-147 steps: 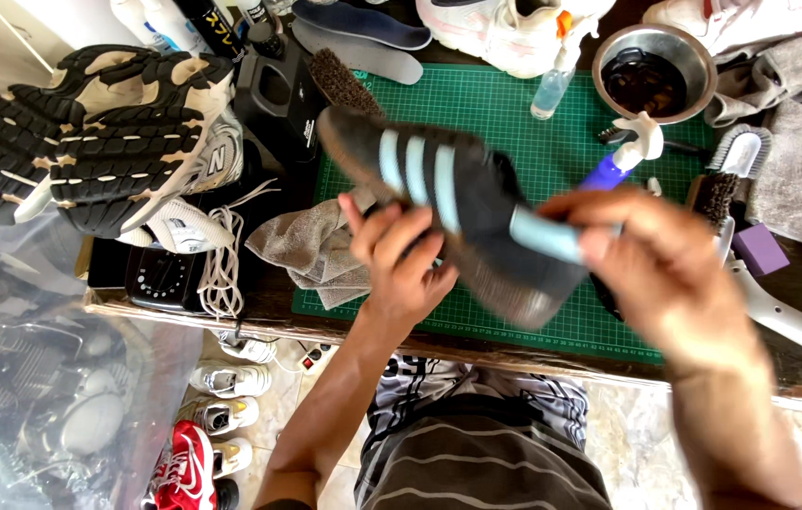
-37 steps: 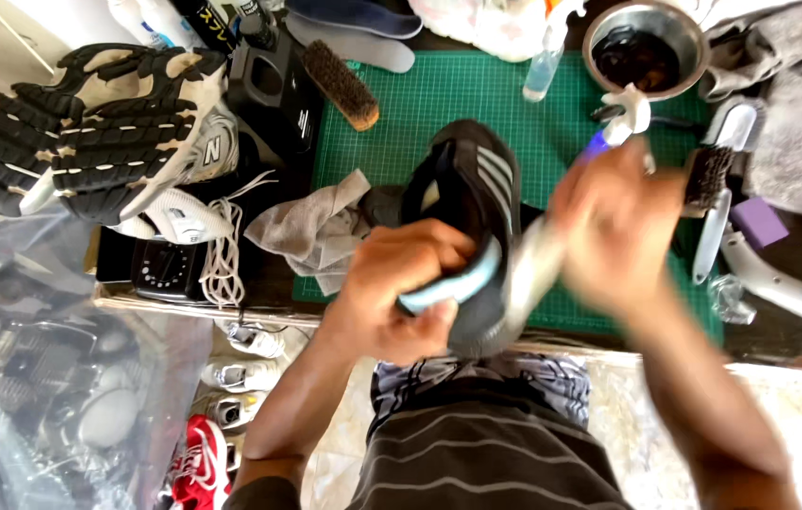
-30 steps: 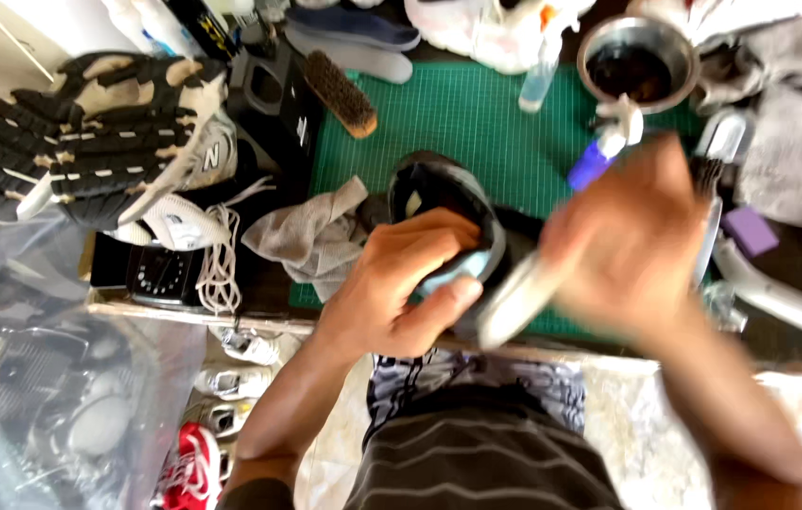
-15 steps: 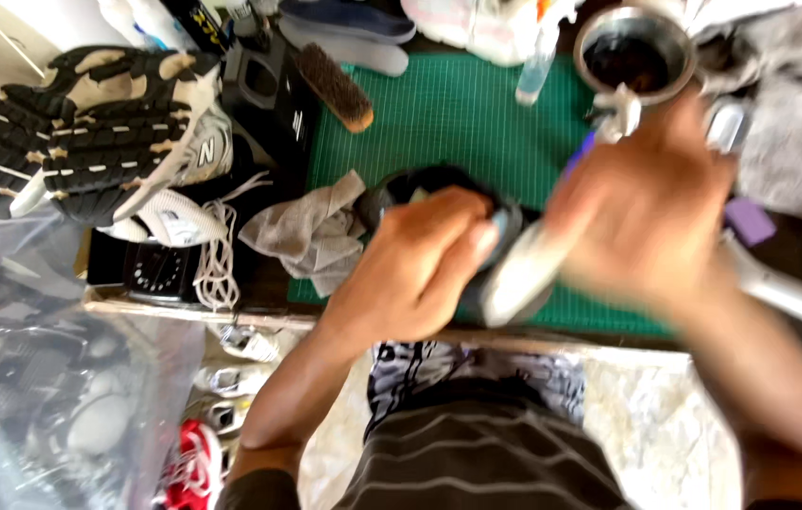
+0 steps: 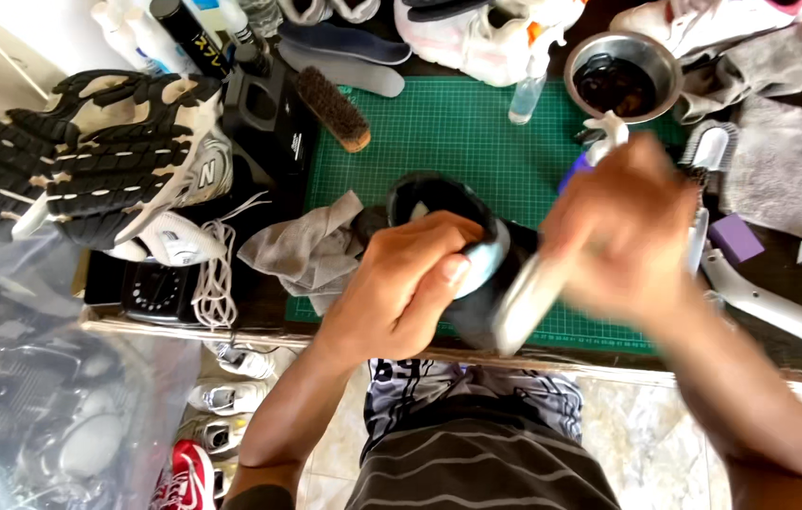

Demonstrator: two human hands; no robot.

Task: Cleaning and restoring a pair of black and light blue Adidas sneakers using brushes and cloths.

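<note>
Over the near edge of the green cutting mat, a black sneaker is being held just above the surface. Far left of the mat, an upturned black-and-cream trainer is lying sole-up with loose white laces trailing beside it. Nearer the mat's left edge, a grey cloth is slumping onto it, and a brown shoe brush is resting on its far left corner.

At the mat's near middle, the left hand is gripping the sneaker, its fingers curling tightly round the pale blue heel end with the thumb pressing on top. Just right of that, the right hand is blurring with motion; its fingers are looking closed round a pale, elongated piece against the shoe, though what it is cannot be told.

Beyond the mat's far right corner, a steel bowl of dark liquid is standing near a clear spray bottle.

The sneaker is probably light, soft in the upper and stiffer at the sole and heel, so the heel counter is offering the firmest hold; a wet surface could be making it slippery.
</note>
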